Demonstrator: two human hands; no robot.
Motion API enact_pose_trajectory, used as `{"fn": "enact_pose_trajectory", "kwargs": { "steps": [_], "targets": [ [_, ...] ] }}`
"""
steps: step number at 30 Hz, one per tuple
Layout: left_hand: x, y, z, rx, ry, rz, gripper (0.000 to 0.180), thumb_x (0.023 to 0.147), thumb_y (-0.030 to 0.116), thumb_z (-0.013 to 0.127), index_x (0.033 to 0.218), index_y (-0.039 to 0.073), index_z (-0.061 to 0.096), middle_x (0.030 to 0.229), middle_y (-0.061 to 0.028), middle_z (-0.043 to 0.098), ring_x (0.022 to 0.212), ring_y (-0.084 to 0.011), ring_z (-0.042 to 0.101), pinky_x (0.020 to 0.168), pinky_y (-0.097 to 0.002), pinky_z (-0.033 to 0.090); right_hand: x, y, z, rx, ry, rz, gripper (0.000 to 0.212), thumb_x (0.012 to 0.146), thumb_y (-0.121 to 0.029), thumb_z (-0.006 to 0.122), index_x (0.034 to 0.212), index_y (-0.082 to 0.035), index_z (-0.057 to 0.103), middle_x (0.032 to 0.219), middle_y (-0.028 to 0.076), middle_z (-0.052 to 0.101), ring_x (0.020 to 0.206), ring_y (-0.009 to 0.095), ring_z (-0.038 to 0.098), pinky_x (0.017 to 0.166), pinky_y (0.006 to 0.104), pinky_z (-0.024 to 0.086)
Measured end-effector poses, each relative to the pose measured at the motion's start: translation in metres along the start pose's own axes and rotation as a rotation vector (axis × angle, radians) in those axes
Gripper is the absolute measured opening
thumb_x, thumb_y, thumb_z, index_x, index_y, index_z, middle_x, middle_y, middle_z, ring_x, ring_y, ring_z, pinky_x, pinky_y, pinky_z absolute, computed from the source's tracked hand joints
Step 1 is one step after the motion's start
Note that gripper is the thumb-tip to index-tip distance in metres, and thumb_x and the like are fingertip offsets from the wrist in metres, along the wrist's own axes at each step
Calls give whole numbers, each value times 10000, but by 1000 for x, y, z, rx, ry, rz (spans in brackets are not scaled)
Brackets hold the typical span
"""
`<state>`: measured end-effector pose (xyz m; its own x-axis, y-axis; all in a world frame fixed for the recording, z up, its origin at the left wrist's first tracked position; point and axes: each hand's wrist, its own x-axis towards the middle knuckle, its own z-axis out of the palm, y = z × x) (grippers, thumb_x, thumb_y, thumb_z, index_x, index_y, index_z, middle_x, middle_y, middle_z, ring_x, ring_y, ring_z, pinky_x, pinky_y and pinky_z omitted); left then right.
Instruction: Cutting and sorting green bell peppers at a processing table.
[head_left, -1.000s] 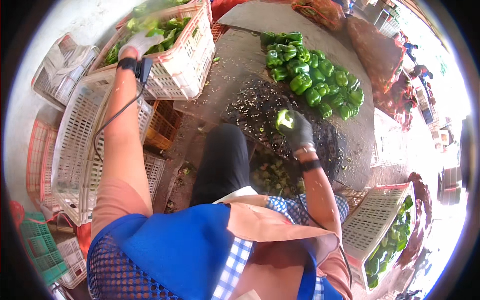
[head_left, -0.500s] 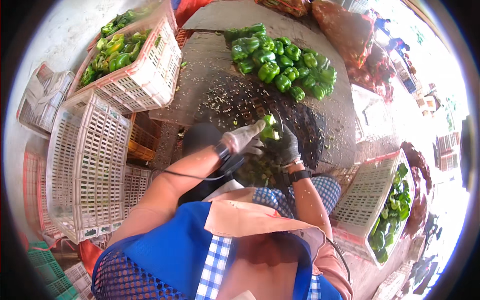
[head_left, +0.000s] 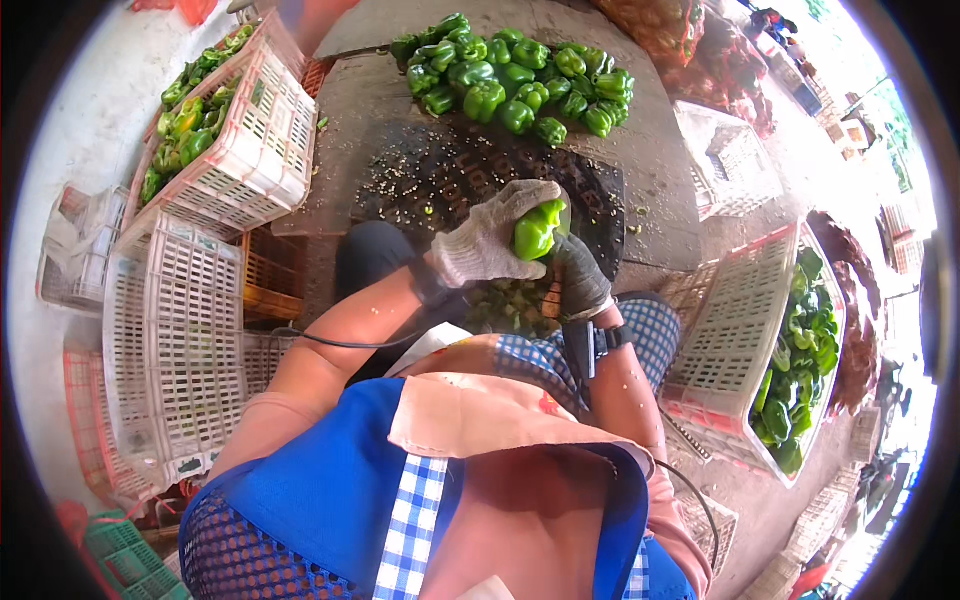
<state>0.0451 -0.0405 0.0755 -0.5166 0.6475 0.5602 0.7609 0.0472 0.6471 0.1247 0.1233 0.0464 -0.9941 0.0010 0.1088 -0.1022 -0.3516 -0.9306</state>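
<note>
My left hand (head_left: 488,240), in a pale knit glove, is wrapped around a green bell pepper (head_left: 538,231) above my lap. My right hand (head_left: 582,280), in a dark grey glove, is closed just right of that pepper, its fingers close against it. A thin, greyish, blade-like tool (head_left: 567,212) rises from the right hand beside the pepper; its handle is hidden. Beyond both hands, a pile of whole green bell peppers (head_left: 515,75) lies on a grey board (head_left: 660,180). Pale seeds are scattered over a dark mat (head_left: 430,165) nearer me.
At the left, a pale crate (head_left: 265,130) holds green pepper pieces, and a white crate (head_left: 180,340) stands in front of it. Another crate (head_left: 705,375) with green peppers is at my right. Red net sacks (head_left: 715,75) stand at the far right. Green scraps (head_left: 505,305) lie below my hands.
Both hands have come up slightly, and the left has turned its palm around the pepper. The pepper now shows its green side instead of a pale cut part. The whole view has shifted.
</note>
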Motion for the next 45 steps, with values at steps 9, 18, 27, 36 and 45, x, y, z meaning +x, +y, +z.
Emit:
{"fn": "enact_pose_trajectory", "kwargs": {
  "steps": [9,18,27,36,45],
  "targets": [
    [-12,7,-6,3,-54,118,873,575,184,868,1351,137,471,1305,-128,504,1213,-337,503,1029,-414,426,4,15,-1,228,-104,243,327,870,-206,704,1141,-40,624,1035,29,674,886,123,644,805,281,530],
    [-23,-4,-18,32,-74,115,889,585,176,867,1373,147,455,1252,-107,523,1120,-287,538,957,-399,458,14,31,21,-15,38,92,419,828,-121,742,1206,-30,584,1090,34,655,951,114,616,846,280,511],
    [-37,-21,-21,-832,149,-231,999,638,167,905,1449,41,335,1324,-48,507,1175,-142,501,1003,-311,450,6,2,30,89,22,332,382,876,-158,697,1223,-67,566,897,-22,628,594,36,507,504,170,418],
    [-21,8,-34,90,55,33,902,564,275,887,1343,86,474,1285,-139,522,1194,-336,502,1016,-404,426,18,3,43,385,75,447,384,937,-384,584,1102,-39,625,986,30,675,803,125,665,690,258,557],
    [-19,23,-37,135,33,171,823,579,259,874,1309,105,527,1247,-137,522,1140,-347,524,962,-431,461,8,23,47,31,7,15,314,846,-238,719,1075,-42,633,978,19,672,834,126,640,733,290,534]
  ]
}}
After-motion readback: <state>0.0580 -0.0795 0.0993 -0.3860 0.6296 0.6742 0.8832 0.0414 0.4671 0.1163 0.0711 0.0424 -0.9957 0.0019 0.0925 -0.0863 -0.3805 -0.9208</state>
